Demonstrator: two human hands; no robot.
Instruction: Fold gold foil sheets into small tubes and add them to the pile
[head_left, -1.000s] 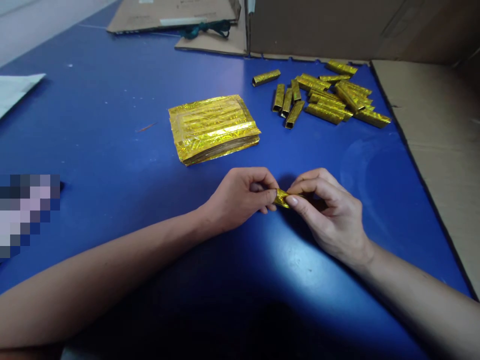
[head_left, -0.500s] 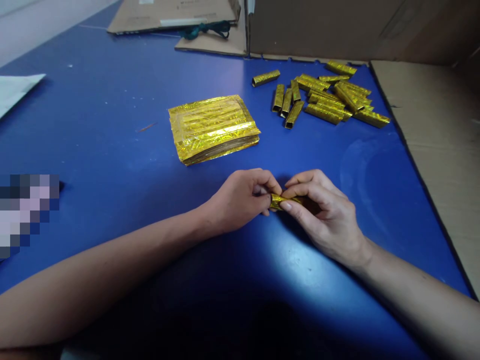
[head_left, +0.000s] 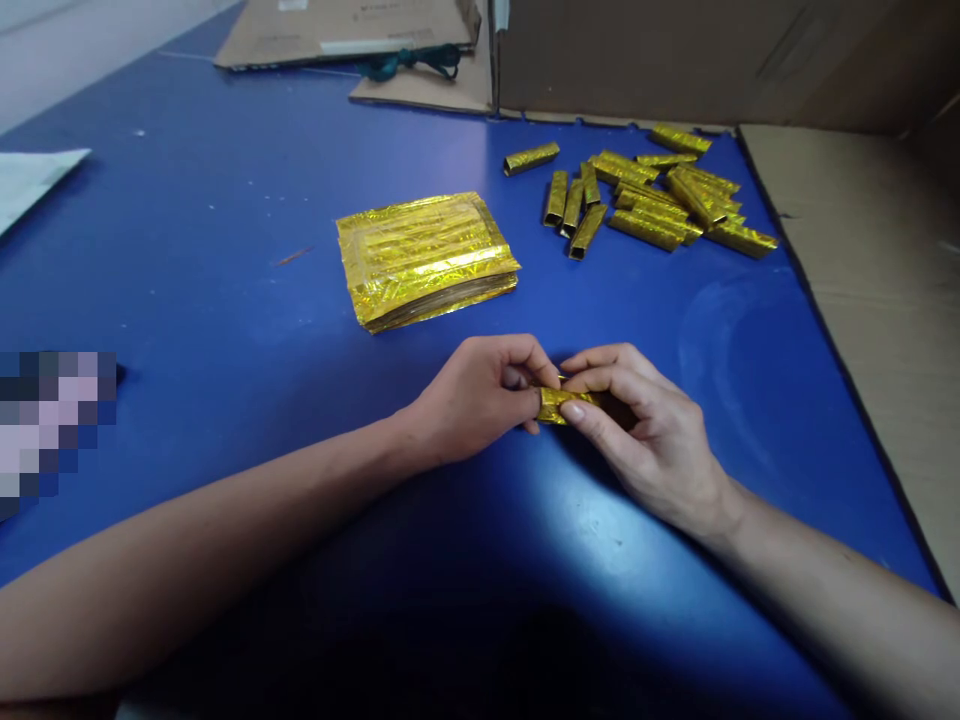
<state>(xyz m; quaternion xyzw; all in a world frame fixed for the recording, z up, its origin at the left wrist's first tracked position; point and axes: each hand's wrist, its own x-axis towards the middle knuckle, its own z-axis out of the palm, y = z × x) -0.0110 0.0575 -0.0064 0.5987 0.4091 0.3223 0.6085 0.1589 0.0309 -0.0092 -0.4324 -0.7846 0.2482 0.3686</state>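
Note:
Between my two hands is a small piece of shiny gold foil paper [head_left: 553, 405], folded or rolled into a narrow strip. My left hand [head_left: 487, 395] pinches its left end with thumb and fingers. The thumb and fingertips of my right hand [head_left: 649, 425] press on its right part, and they hide some of it. Beyond my left hand lies a stack of flat gold foil sheets [head_left: 427, 250]. Several folded gold foil tubes [head_left: 645, 228] are heaped at the back right, some with open square ends facing me.
The blue table [head_left: 247, 350] has a cardboard sheet [head_left: 855, 250] along its right side and a cardboard wall [head_left: 637, 60] at the back. A dark green ribbon [head_left: 412, 62] lies by flat cardboard [head_left: 337, 30]. White paper [head_left: 34, 185] and a blurred-out object [head_left: 52, 420] are at left.
The gold foil piece has turned slightly between my fingers, and more of its face shows. Both hands have hardly moved; the stack and the tubes stay where they were.

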